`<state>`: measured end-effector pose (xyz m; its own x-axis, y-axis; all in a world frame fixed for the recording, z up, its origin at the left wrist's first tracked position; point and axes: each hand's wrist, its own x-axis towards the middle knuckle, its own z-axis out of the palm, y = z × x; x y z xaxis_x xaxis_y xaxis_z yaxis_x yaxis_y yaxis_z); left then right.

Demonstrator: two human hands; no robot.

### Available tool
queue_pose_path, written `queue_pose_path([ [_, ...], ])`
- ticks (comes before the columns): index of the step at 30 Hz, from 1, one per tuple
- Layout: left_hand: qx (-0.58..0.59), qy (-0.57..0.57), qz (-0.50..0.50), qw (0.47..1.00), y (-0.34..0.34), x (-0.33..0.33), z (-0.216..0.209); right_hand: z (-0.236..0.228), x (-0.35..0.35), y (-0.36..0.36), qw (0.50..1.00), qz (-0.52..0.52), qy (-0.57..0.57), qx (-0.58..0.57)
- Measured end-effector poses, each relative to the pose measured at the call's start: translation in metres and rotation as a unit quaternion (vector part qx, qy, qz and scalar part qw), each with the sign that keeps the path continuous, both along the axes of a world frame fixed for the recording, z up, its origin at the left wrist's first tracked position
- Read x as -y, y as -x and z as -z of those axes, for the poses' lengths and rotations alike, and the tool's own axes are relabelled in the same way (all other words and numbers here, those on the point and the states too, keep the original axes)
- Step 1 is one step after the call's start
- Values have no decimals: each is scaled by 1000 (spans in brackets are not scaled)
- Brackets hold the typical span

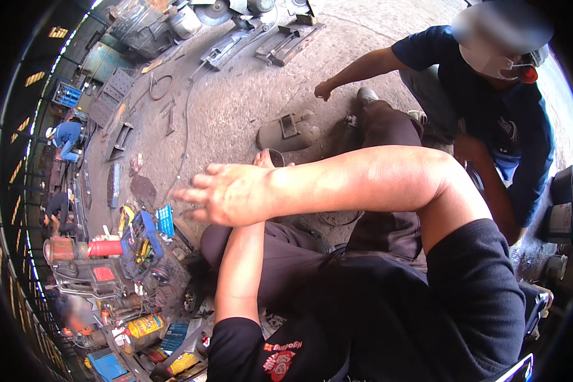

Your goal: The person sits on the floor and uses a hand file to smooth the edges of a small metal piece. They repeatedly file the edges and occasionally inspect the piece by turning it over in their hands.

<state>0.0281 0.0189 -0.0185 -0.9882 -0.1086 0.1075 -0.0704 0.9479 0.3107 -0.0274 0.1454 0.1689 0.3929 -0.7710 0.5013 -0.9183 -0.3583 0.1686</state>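
My right forearm crosses the view from the right, and my right hand point(230, 194) is stretched toward the left with its fingers spread. It holds nothing that I can see and passes over my left wrist. Beyond it my left hand point(261, 158) shows only in part, its fingers around a round, grey, hollow-looking piece point(275, 157). Most of that piece and of the left palm is hidden behind my right wrist. On the floor just past my hands lies a grey welding mask point(288, 132) with a dark rectangular window.
A co-worker point(490, 121) in dark blue crouches at the right, one arm reaching over the floor. Metal frames point(290, 41) lie at the far side. On the left stand a blue tool tray point(141, 245), a red cylinder point(105, 248) and a yellow bottle point(145, 326). A cable point(188, 121) crosses the floor.
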Motion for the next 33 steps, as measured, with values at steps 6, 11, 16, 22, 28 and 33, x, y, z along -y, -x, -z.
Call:
queue_pose_path([
  [6,3,17,5,1000,-26,0,-11,-80,8,-29,975,-152,120,109],
  [11,-15,36,37,999,-15,-6,-20,-138,11,-27,942,-139,275,136],
  [16,-68,80,50,993,23,-13,-8,-191,9,-1,921,-115,330,171],
  [22,3,-63,-157,986,25,-24,-15,-198,41,99,901,77,287,318],
  [28,-159,-203,-211,943,34,-13,-43,-70,55,209,878,332,60,340],
  [33,-215,-509,-277,786,37,-3,-54,46,36,239,875,350,-45,332],
])
